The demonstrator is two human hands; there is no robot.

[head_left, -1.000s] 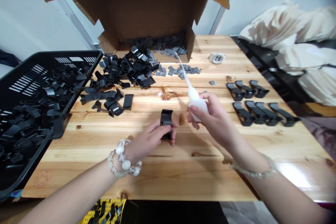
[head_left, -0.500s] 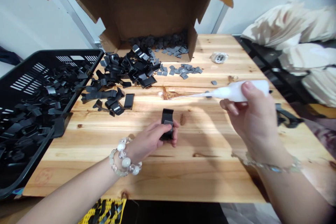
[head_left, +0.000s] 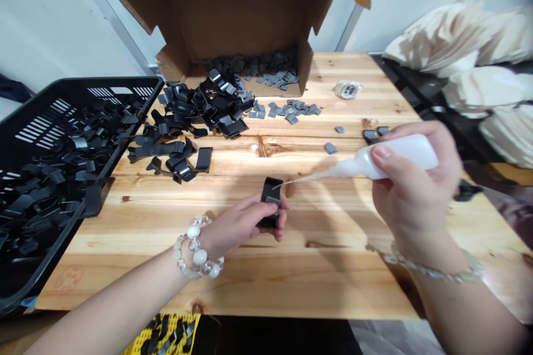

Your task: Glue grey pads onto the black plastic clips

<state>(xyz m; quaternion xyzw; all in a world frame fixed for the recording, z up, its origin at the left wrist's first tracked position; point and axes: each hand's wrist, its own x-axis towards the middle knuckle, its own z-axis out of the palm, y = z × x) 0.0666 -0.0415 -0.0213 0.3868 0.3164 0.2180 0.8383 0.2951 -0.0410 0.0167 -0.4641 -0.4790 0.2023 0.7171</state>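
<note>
My left hand (head_left: 238,226) grips a black clip (head_left: 271,201) upright on the wooden table, with a grey square pad (head_left: 273,201) lying on its face. My right hand (head_left: 416,191) holds a white squeeze bottle (head_left: 395,158) tilted nearly level. The bottle's long thin nozzle (head_left: 303,178) points left, and its tip sits at the clip's upper right edge. Whether the tip touches the clip I cannot tell. Both wrists wear bead bracelets.
A black crate (head_left: 83,89) full of black clips stands at the left. Loose clips (head_left: 200,108) and grey pads (head_left: 291,111) lie before an open cardboard box (head_left: 225,5). Clips in rows (head_left: 370,136) sit partly behind my right hand. Cloth sacks (head_left: 491,89) lie beyond the table's right edge.
My right hand has moved left and down, bringing the nozzle tip from above the table to the clip. The clip has shifted slightly right and tilted in my left hand.
</note>
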